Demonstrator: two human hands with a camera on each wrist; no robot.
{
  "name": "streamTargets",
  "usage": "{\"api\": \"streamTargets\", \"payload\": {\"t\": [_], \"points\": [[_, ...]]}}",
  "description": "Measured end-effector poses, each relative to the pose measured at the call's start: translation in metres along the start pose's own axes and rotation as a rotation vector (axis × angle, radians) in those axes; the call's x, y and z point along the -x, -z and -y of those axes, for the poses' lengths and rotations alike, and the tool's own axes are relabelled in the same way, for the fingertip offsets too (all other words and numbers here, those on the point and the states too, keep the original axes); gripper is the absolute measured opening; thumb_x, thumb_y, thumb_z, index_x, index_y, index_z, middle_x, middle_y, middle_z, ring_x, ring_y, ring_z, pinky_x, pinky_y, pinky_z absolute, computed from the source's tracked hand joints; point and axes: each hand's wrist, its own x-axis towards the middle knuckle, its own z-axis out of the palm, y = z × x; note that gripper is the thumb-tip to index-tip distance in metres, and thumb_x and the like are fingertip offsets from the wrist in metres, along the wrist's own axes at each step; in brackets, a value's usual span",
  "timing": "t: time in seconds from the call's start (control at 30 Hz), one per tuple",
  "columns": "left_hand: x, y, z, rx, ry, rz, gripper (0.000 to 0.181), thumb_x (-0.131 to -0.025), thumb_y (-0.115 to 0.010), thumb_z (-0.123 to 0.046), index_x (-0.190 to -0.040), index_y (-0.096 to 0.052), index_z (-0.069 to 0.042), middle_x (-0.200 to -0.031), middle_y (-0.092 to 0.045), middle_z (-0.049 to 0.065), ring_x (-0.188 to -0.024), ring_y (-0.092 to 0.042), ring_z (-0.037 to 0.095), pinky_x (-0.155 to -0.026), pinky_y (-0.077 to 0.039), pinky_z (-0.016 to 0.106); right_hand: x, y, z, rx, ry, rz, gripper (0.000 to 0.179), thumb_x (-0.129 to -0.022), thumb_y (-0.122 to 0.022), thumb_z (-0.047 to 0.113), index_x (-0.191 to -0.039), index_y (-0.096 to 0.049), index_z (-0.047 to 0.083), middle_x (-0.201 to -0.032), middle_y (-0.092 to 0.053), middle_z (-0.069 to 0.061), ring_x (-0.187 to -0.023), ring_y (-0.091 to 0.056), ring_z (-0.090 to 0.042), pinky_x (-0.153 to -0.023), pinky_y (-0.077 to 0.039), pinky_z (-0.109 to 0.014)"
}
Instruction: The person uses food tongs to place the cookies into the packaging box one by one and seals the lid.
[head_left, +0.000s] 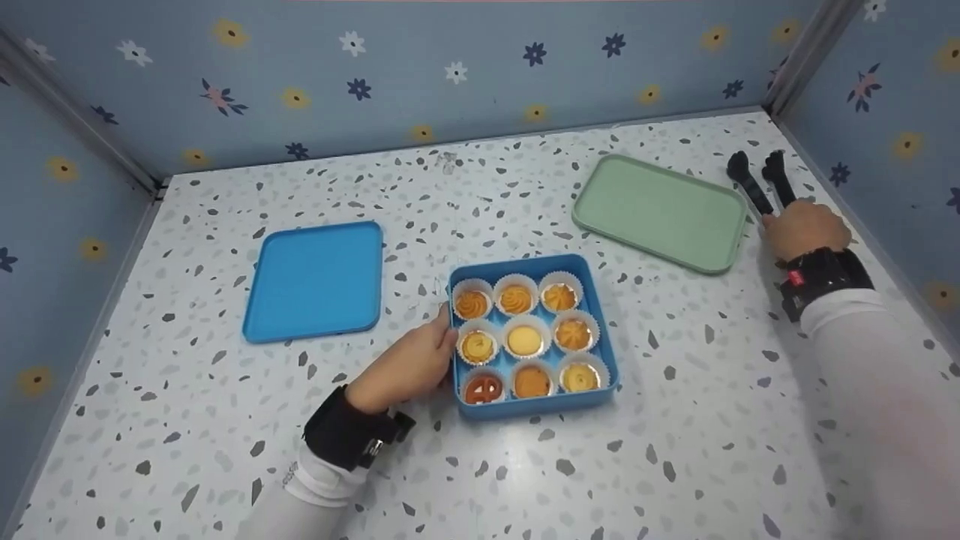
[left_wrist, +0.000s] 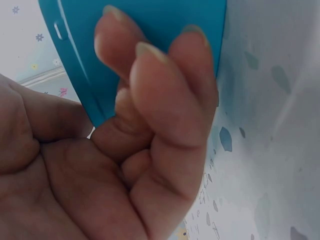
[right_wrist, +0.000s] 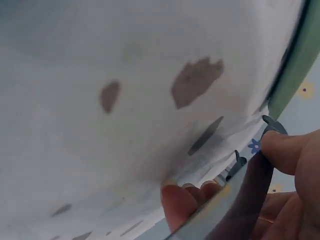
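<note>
A blue square box (head_left: 536,409) stands in the middle of the table, holding rows of small pastries (head_left: 525,340) in white paper cups. At its left wall, my left hand (head_left: 409,364) grips the box, thumb at the rim. In the left wrist view, curled fingers (left_wrist: 170,100) lie against the outer blue wall (left_wrist: 200,15). Over at the far right, my right hand (head_left: 806,231) holds black tongs (head_left: 752,187) by the handle end. The tongs' two arms are spread and point toward the back wall. In the right wrist view, a dark tong arm (right_wrist: 250,195) lies between thumb and fingers.
A blue square lid (head_left: 315,281) lies to the left of the box. The pale green tray (head_left: 660,212) sits at the back right, just left of the tongs. Flower-patterned panels (head_left: 480,67) enclose the speckled table (head_left: 517,480) at the back and both sides.
</note>
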Motion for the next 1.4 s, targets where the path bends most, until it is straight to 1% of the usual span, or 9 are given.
{"api": "streamTargets", "payload": {"t": [0.2, 0.47, 0.6, 0.77, 0.97, 1.07, 1.2, 1.27, 1.4], "points": [[0.002, 0.0, -0.002, -0.007, 0.006, 0.006, 0.06, -0.109, -0.035, -0.026, -0.157, -0.011, 0.001, -0.074, -0.057, 0.007, -0.053, -0.052, 0.019, -0.057, -0.047, 0.036, -0.007, 0.002, 0.003, 0.063, -0.027, 0.05, 0.069, -0.103, -0.04, 0.046, -0.11, -0.053, -0.022, -0.104, -0.056, -0.042, -0.094, -0.058, -0.056, -0.076, -0.049, -0.061], [0.002, 0.001, -0.002, -0.012, -0.009, -0.003, 0.059, -0.109, -0.034, -0.025, -0.156, -0.013, 0.003, -0.068, -0.057, 0.006, -0.05, -0.054, 0.018, -0.056, -0.045, 0.035, -0.01, 0.002, 0.001, 0.083, 0.011, 0.081, 0.072, -0.099, -0.043, 0.048, -0.111, -0.052, -0.022, -0.104, -0.055, -0.043, -0.095, -0.056, -0.058, -0.076, -0.049, -0.063], [0.001, 0.001, -0.003, -0.002, 0.004, 0.002, 0.059, -0.109, -0.034, -0.026, -0.156, -0.012, 0.002, -0.068, -0.057, 0.007, -0.051, -0.053, 0.019, -0.054, -0.045, 0.035, -0.006, 0.011, 0.001, 0.112, 0.033, 0.083, 0.073, -0.099, -0.045, 0.05, -0.11, -0.052, -0.022, -0.103, -0.055, -0.044, -0.094, -0.056, -0.059, -0.078, -0.048, -0.065], [0.001, 0.001, -0.003, 0.01, 0.009, 0.007, 0.06, -0.109, -0.034, -0.027, -0.157, -0.011, 0.0, -0.071, -0.057, 0.007, -0.052, -0.054, 0.019, -0.055, -0.047, 0.036, 0.004, 0.038, 0.016, 0.092, 0.061, 0.047, 0.078, -0.101, -0.04, 0.053, -0.117, -0.05, -0.022, -0.112, -0.051, -0.047, -0.099, -0.052, -0.062, -0.084, -0.042, -0.07], [0.001, 0.002, -0.001, 0.016, 0.012, 0.009, 0.059, -0.109, -0.034, -0.027, -0.157, -0.012, -0.001, -0.072, -0.058, 0.008, -0.054, -0.056, 0.021, -0.057, -0.047, 0.037, 0.041, 0.069, 0.059, -0.069, 0.198, -0.116, 0.068, -0.103, -0.042, 0.046, -0.139, -0.046, -0.012, -0.125, -0.051, -0.042, -0.102, -0.051, -0.062, -0.077, -0.043, -0.068], [0.001, 0.002, -0.001, 0.012, 0.013, 0.011, 0.059, -0.109, -0.034, -0.027, -0.157, -0.012, -0.001, -0.072, -0.057, 0.008, -0.054, -0.056, 0.021, -0.058, -0.047, 0.036, 0.071, 0.073, 0.083, -0.203, 0.301, -0.261, 0.059, -0.102, -0.049, 0.037, -0.142, -0.047, -0.006, -0.119, -0.061, -0.033, -0.088, -0.06, -0.051, -0.063, -0.046, -0.05], [0.001, 0.003, -0.001, 0.014, 0.009, 0.012, 0.06, -0.109, -0.035, -0.027, -0.157, -0.013, 0.0, -0.074, -0.058, 0.008, -0.055, -0.057, 0.021, -0.058, -0.048, 0.036, 0.11, 0.068, 0.112, -0.353, 0.449, -0.421, 0.042, -0.1, -0.059, 0.027, -0.13, -0.063, -0.002, -0.098, -0.071, -0.024, -0.065, -0.061, -0.034, -0.049, -0.033, -0.026], [0.001, 0.003, 0.0, 0.011, 0.002, 0.012, 0.059, -0.109, -0.036, -0.027, -0.156, -0.013, 0.001, -0.078, -0.059, 0.008, -0.056, -0.059, 0.022, -0.06, -0.049, 0.036, 0.125, 0.065, 0.124, -0.39, 0.49, -0.427, 0.039, -0.099, -0.061, 0.025, -0.129, -0.065, 0.0, -0.097, -0.072, -0.021, -0.066, -0.063, -0.031, -0.049, -0.033, -0.019], [0.002, 0.006, 0.0, 0.003, 0.01, 0.019, 0.06, -0.109, -0.037, -0.029, -0.157, -0.014, 0.0, -0.08, -0.058, 0.008, -0.058, -0.06, 0.023, -0.066, -0.05, 0.036, 0.141, 0.052, 0.144, -0.435, 0.511, -0.329, 0.041, -0.098, -0.063, 0.025, -0.133, -0.062, 0.004, -0.097, -0.072, -0.017, -0.067, -0.066, -0.027, -0.048, -0.04, -0.018]]}}
